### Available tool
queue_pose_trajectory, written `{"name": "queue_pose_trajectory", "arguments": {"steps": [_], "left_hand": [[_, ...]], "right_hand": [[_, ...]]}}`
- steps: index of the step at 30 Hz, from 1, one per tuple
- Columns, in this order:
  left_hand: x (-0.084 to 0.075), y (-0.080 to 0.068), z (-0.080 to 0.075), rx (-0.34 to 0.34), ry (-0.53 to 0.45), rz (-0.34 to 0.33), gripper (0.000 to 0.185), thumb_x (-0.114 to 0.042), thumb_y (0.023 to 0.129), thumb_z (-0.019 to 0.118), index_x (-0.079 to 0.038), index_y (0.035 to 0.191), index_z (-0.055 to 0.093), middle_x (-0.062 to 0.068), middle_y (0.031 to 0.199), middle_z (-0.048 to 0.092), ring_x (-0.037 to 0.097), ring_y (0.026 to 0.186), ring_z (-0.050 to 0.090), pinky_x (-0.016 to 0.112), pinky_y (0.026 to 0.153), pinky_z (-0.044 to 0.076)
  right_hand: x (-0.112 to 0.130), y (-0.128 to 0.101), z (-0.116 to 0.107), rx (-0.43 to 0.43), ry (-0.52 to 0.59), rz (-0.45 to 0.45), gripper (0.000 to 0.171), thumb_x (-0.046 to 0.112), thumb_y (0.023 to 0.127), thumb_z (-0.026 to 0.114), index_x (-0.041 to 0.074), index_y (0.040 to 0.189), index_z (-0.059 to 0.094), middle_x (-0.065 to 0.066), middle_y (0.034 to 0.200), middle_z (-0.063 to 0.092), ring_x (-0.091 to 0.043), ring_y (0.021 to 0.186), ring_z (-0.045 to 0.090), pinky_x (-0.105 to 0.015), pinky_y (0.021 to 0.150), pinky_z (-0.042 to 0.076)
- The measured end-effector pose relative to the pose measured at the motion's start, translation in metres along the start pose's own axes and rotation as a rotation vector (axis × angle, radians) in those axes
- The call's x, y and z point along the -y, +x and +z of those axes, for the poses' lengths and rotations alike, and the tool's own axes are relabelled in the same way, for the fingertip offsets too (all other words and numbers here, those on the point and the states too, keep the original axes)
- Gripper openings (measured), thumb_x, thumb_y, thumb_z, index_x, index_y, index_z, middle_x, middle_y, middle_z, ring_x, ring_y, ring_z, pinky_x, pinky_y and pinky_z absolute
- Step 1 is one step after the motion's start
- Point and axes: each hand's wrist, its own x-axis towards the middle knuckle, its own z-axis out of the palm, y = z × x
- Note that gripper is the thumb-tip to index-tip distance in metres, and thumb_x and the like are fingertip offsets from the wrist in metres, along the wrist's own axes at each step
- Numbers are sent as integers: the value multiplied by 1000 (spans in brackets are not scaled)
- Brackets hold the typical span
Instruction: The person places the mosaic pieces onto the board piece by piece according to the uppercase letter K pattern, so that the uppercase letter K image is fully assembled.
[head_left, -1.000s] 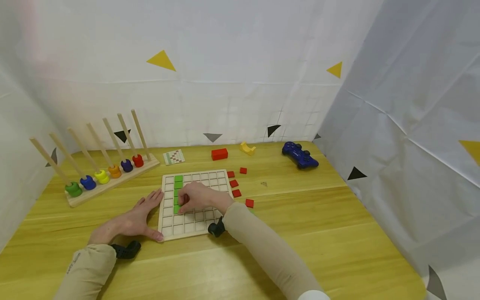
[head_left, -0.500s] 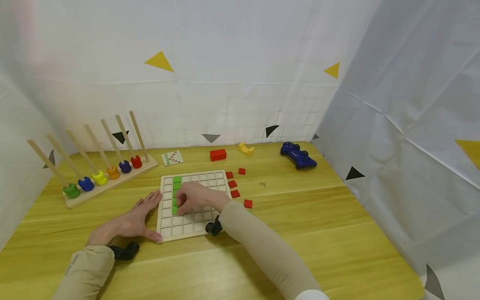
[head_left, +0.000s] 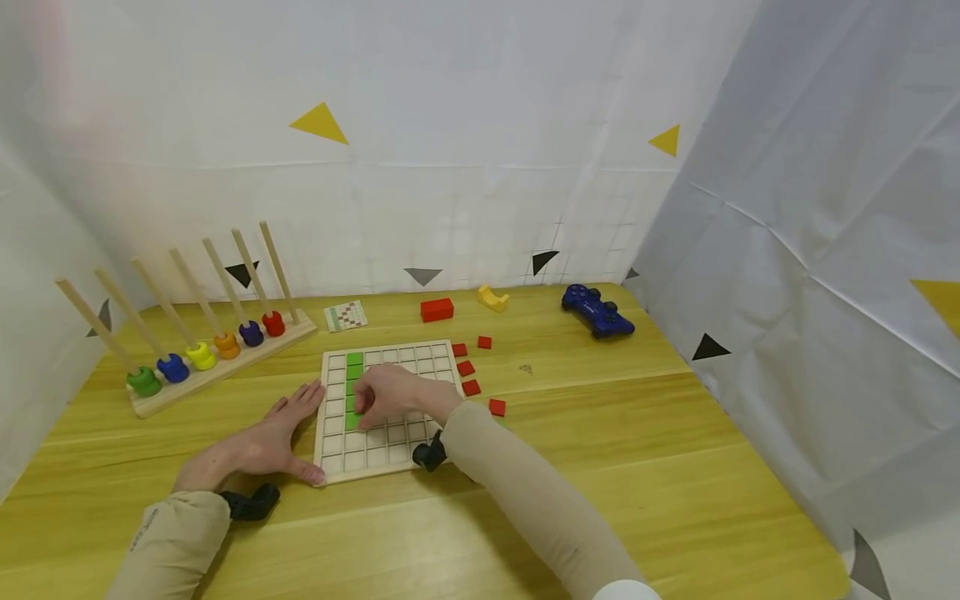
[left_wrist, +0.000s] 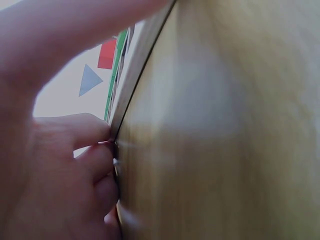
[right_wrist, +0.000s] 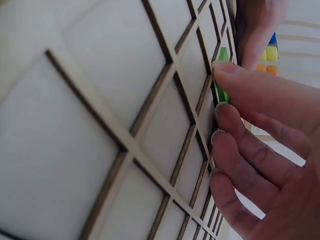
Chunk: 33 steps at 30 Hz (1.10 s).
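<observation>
Your right hand (head_left: 390, 395) presses a green tile (head_left: 352, 419) with straight fingertips into the grid board (head_left: 390, 442), left column. The tile looks light, stiff and thin; take its edges. Your left hand (head_left: 266, 442) lies flat against the board's left edge.

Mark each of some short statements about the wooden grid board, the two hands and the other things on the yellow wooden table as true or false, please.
1. The right hand rests on the wooden grid board at the column of green square tiles. True.
2. The left hand lies flat on the table and touches the board's left edge. True.
3. The blue game controller lies on the board. False: it lies on the table, far to the right of the board.
4. The small red square tiles fill the board's right column. False: they lie on the table beside the board's right edge.
5. The wooden peg rack with coloured rings stands left of the board. True.
</observation>
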Motion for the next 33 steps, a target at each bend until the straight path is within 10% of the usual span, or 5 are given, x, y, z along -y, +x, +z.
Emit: {"name": "queue_pose_trajectory", "arguments": {"steps": [19, 33], "left_hand": [[2, 1, 0, 3, -11, 7, 132, -44, 68, 90, 9, 156, 7, 32, 163, 0, 52, 149, -4, 70, 116, -2], [3, 0, 0, 3, -3, -20, 135, -49, 67, 90, 6, 157, 6, 30, 164, -1, 49, 151, -5, 68, 118, -3]], "right_hand": [[6, -6, -4, 43, -59, 0, 20, 27, 88, 78, 17, 103, 70, 10, 87, 66, -2, 81, 59, -15, 71, 46], [-19, -51, -30, 66, 97, -79, 31, 21, 89, 78, 12, 117, 69, 4, 105, 69, -6, 94, 60, -18, 83, 50]]}}
